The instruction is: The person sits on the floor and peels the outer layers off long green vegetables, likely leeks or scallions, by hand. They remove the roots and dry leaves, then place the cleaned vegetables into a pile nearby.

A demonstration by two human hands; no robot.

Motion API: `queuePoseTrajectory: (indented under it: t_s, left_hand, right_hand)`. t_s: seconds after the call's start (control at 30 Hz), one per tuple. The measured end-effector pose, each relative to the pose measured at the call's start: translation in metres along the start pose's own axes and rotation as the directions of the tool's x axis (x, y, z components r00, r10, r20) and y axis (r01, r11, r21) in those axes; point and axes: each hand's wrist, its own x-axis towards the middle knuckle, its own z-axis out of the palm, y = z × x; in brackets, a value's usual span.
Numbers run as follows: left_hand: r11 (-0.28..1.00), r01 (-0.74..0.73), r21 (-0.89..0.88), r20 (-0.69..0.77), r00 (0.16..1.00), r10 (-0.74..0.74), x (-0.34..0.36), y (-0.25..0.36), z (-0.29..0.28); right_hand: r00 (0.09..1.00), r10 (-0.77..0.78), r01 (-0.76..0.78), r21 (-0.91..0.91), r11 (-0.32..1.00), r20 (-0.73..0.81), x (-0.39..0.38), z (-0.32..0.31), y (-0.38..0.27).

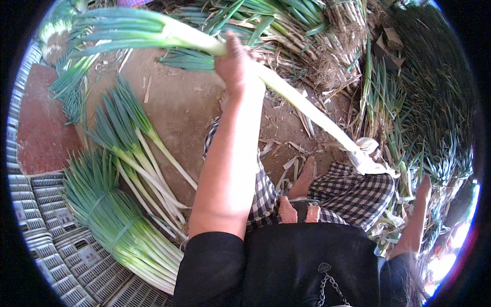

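Note:
My left hand (236, 69) is closed around a long green onion (304, 108), raised across the space in front of me. Its green leaves fan out to the upper left, and the white stalk slants down to the right. Pale loose skin (367, 162) hangs at its root end, above my checkered trouser leg. At the far right, my right hand (424, 188) is low beside peeled skins and leaves; its fingers cannot be made out. Several loose green onions (151, 158) lie on the ground at the left, beside a banded bundle of green onions (120, 225).
Grey plastic crates (82, 261) line the left edge, near a reddish board (43, 123). A heap of unpeeled onions with dry roots (327, 66) lies at the back. Dark green stalks (434, 77) fill the right side. Scraps of skin litter the brown ground (171, 92).

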Motion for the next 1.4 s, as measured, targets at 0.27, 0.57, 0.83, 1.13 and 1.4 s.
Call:
queuePoseTrajectory:
  t_s: [0.27, 0.57, 0.83, 1.13, 1.4]
  left_hand:
    - [0.993, 0.043, 0.112, -0.018, 0.999, -0.041, -0.008, -0.015, -0.02]
    - [0.906, 0.422, -0.038, 0.002, 0.906, -0.423, -0.026, -0.044, -0.019]
    - [0.843, 0.537, 0.032, 0.698, 0.592, -0.403, -0.031, -0.008, -0.016]
    - [0.799, -0.003, 0.601, 0.709, 0.463, -0.532, -0.043, 0.003, -0.015]
    - [0.712, 0.151, 0.685, 0.332, 0.806, -0.49, -0.057, -0.028, -0.019]
  right_hand:
    - [0.88, -0.359, 0.249, 0.34, 0.907, 0.311, -0.104, -0.082, -0.415]
    - [0.669, -0.691, 0.493, 0.533, 0.688, 0.273, -0.15, -0.021, -0.572]
    - [0.15, -0.886, -0.368, 0.856, 0.362, 0.439, -0.126, -0.037, -0.571]
    - [0.485, -0.444, -0.742, 0.623, 0.248, 0.753, -0.151, -0.047, -0.578]
    - [0.537, -0.316, -0.786, 0.328, -0.524, 0.782, -0.127, -0.02, -0.562]
